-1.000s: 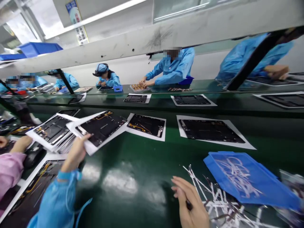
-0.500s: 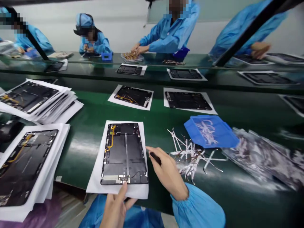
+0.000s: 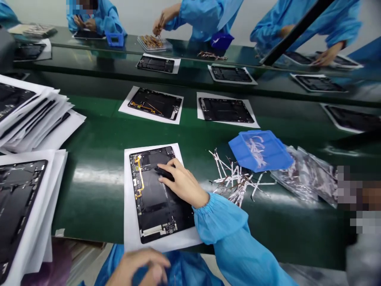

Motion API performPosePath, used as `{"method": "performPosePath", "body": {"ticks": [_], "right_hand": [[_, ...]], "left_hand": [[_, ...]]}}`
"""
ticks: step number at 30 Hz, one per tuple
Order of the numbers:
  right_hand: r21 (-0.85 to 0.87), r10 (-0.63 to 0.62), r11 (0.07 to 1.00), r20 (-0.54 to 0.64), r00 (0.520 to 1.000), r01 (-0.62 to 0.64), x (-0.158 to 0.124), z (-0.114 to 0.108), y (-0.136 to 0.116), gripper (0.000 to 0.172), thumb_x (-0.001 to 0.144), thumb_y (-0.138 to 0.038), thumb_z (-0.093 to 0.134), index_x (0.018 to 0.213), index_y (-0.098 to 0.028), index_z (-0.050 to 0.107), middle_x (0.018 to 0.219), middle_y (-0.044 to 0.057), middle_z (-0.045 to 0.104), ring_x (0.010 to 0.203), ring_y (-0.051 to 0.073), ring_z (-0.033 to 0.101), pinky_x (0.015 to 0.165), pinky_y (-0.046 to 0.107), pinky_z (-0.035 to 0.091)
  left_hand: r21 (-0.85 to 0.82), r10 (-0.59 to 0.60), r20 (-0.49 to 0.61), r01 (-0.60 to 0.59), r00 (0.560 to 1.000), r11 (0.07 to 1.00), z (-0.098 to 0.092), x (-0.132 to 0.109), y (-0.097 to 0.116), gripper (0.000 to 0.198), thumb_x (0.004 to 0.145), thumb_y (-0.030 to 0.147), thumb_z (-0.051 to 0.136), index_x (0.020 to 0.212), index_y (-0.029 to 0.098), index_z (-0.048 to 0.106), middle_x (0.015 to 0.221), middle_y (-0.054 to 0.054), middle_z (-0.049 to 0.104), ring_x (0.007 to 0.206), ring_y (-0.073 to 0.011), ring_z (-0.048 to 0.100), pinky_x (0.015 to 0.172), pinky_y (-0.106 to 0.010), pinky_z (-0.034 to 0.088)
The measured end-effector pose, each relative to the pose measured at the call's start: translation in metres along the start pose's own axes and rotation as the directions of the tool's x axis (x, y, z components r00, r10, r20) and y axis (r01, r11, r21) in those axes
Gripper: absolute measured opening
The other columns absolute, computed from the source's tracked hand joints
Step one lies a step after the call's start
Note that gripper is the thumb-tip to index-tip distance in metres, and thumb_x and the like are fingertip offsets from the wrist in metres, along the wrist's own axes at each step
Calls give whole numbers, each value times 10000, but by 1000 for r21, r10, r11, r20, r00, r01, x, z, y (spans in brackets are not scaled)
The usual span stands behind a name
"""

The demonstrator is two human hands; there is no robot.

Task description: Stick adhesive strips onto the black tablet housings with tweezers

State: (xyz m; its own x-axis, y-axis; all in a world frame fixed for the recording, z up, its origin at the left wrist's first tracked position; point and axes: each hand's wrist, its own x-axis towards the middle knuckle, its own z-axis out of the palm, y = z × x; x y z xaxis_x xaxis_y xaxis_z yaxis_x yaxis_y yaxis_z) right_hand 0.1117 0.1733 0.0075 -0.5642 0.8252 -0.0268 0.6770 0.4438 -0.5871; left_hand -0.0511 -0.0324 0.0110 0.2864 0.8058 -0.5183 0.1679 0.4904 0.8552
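An opened tablet housing (image 3: pixel 154 198) lies on a sheet of white paper (image 3: pixel 131 222) in front of me, its yellow flex cable (image 3: pixel 141 178) along the left side. My right hand (image 3: pixel 181 180) is over the housing's upper right part, with a short black pen-like tool (image 3: pixel 162 172) gripped between thumb and fingers. The tool's tip is near the housing's middle; whether it touches is unclear. Below the paper's near edge is my left hand (image 3: pixel 141 264), slightly blurred, its fingers loosely bent and apart with nothing seen in them.
Loose white strips (image 3: pixel 235 180) and a blue bin (image 3: pixel 262 151) with more strips lie right, beside plastic bags (image 3: pixel 306 171). Paper stacks with tablet housings (image 3: pixel 35 115) stand left. More housings (image 3: pixel 156 103) lie beyond. Co-workers (image 3: pixel 205 20) sit across; a blurred person is at right.
My right hand has moved left from beside the tablet to over it, keeping the black tool. My left hand has let go of the tablet's near edge and dropped lower. The view has shifted.
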Motion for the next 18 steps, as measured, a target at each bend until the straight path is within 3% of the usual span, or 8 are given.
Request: {"method": "performPosePath", "body": {"ticks": [1, 3, 6, 9, 11, 13, 15, 18], "right_hand": [[5, 4, 1000, -4, 1000, -4, 0, 2, -1, 428, 887, -236, 672, 1312, -234, 616, 1142, 72, 580, 957, 222, 666, 839, 381, 575], [19, 12, 1000, -22, 1000, -12, -1, 3, -4, 434, 899, -198, 641, 1328, -239, 593, 1156, 67, 585, 996, 217, 659, 878, 375, 565], [56, 25, 998, -93, 995, -20, -9, -7, -5, 410, 915, -188, 621, 1321, -225, 584, 1162, 61, 610, 1041, 203, 651, 926, 344, 546], [55, 71, 997, -291, 954, -57, -31, -34, 16, 277, 941, -253, 608, 1211, -203, 643, 1111, 61, 659, 1028, 200, 659, 930, 330, 532], [-54, 165, 978, -389, 906, -201, -53, -56, 42, 191, 951, -292, 594, 1080, -182, 681, 1016, 70, 693, 951, 217, 678, 872, 344, 539], [-185, 279, 909, -397, 874, -374, -75, -75, 71, 167, 941, -290, 593, 976, -154, 685, 926, 95, 704, 857, 252, 689, 783, 371, 542], [-255, 337, 856, -385, 859, -450, -91, -85, 94, 161, 926, -262, 598, 981, -133, 677, 936, 129, 698, 838, 284, 685, 740, 392, 532], [-307, 344, 840, -336, 877, -447, -98, -85, 111, 169, 932, -246, 581, 1047, -150, 661, 1014, 125, 672, 885, 278, 676, 756, 380, 525]], "left_hand": [[88, 63, -154, -50, 986, 995, -9, 4, 5, 218, 894, 513, 600, 1018, 431, 759, 967, -47, 749, 940, -281, 692, 918, -403, 541], [262, 215, -390, -116, 895, 958, -24, 18, 12, 191, 902, 441, 604, 1033, 434, 744, 1114, -36, 712, 1108, -304, 634, 1041, -439, 477], [492, 387, -477, -125, 789, 862, -37, 42, 14, 335, 906, 413, 591, 1236, 410, 645, 1448, -17, 515, 1385, -334, 426, 1184, -523, 315], [616, 439, -459, -79, 772, 783, -39, 56, 9, 524, 931, 424, 536, 1444, 376, 435, 1637, -17, 216, 1489, -345, 255, 1183, -569, 296], [680, 473, -440, -61, 764, 731, -39, 58, 7, 529, 960, 409, 490, 1474, 350, 377, 1657, -34, 157, 1487, -343, 267, 1159, -562, 331], [774, 550, -421, -31, 721, 633, -41, 55, 6, 445, 981, 363, 474, 1421, 302, 450, 1628, -76, 253, 1444, -351, 350, 1138, -560, 337], [861, 669, -373, -29, 643, 508, -43, 51, 7, 339, 977, 294, 511, 1309, 245, 558, 1519, -112, 441, 1357, -341, 468, 1119, -534, 340], [935, 824, -62, -256, 563, 245, -34, 46, 8, 278, 935, 203, 598, 1211, 202, 631, 1295, -96, 637, 1213, -263, 586, 1080, -415, 379]]}}
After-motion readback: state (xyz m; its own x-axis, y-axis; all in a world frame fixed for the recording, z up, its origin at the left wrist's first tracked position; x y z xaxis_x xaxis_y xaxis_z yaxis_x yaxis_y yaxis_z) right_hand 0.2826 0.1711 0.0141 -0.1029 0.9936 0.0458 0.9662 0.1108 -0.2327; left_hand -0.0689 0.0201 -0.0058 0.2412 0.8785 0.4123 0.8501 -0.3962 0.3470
